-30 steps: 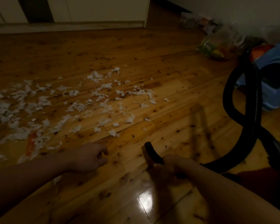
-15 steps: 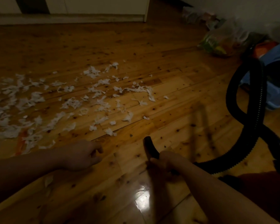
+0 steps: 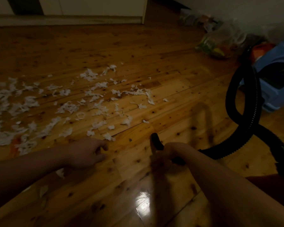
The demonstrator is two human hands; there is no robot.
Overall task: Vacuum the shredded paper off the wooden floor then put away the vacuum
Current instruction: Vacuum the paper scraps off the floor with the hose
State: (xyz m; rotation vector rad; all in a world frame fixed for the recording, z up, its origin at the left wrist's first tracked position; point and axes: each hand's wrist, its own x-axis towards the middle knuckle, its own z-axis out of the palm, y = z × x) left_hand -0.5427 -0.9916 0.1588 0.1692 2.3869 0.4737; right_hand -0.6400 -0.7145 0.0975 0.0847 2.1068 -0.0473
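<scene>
White shredded paper [image 3: 69,105] lies scattered over the wooden floor [image 3: 179,89], from the far left to the middle. My right hand [image 3: 172,153] grips the end of the black vacuum hose [image 3: 243,115], and the nozzle tip [image 3: 156,141] points toward the nearest scraps. The hose loops back to the blue vacuum body [image 3: 277,77] at the right. My left hand [image 3: 87,153] hovers low over the floor with fingers loosely curled, holding nothing, just short of a scrap [image 3: 108,136].
A white cabinet base [image 3: 69,20] runs along the back wall. Plastic bags with coloured contents [image 3: 215,45] sit on the floor at the back right, beside the vacuum. Bare floor lies between the paper and the vacuum.
The view has tilted slightly, shifting the floor scene in frame. My right hand and the hose nozzle have edged a little toward the paper. My left hand stays in about the same place.
</scene>
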